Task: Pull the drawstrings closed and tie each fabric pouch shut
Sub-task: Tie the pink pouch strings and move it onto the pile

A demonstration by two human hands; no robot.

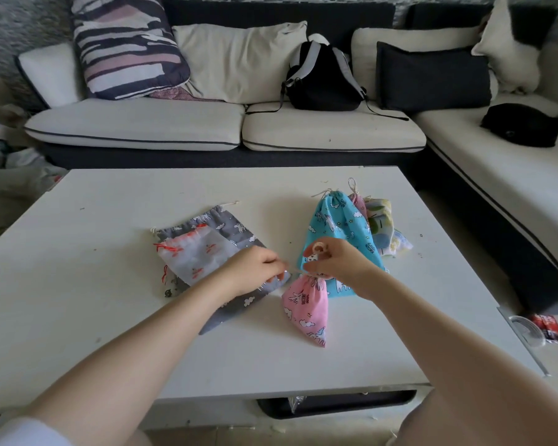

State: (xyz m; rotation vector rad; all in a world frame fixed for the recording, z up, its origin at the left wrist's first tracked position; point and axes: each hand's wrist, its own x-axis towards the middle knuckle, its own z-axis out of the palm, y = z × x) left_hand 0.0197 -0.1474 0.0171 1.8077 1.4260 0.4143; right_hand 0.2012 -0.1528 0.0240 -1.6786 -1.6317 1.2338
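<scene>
A small pink pouch [306,309] with a cinched neck lies on the white table [110,220] in front of me. My left hand [255,272] pinches its pale drawstring to the left of the neck. Just above the neck, my right hand [331,260] pinches the other end of the string. Behind it lies a blue pouch [339,226], gathered at its top. To the left, a grey pouch [239,233] lies flat with a white translucent pouch [197,255] with red string on top of it. Further patterned pouches [382,226] lie behind the blue one.
A pale sofa [174,123] with cushions and a black backpack [322,82] runs behind the table and along the right. A clear lid and red packets [541,329] sit on a lower ledge at the right. Clutter lies on the floor at far left.
</scene>
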